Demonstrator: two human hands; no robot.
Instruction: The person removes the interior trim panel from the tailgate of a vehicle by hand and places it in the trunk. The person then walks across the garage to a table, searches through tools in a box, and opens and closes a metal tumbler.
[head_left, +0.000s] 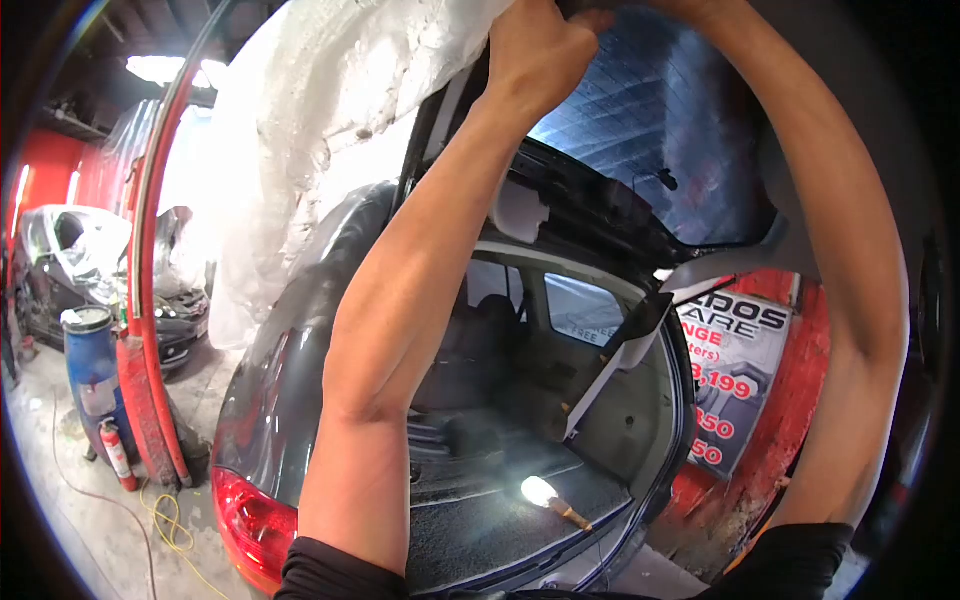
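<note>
Both my arms are raised toward the lifted tailgate (480, 130) of a dark car. My left hand (542, 55) is up at the top edge of the view, beside the tailgate's rear window (640, 110). Its fingers look curled closed, but what they hold, if anything, is hidden. Only the wrist end of my right hand (700, 8) shows at the top; its fingers are out of sight. Crumpled clear plastic sheeting (330, 110) hangs just left of my left hand.
Below my arms is the open cargo area (480, 510), with a lit work lamp (545, 495) on its floor. A red post (150, 250), a blue drum (90, 360) and a fire extinguisher (115, 455) stand left. A yellow cord (170, 520) lies nearby. A printed banner (735, 370) hangs right.
</note>
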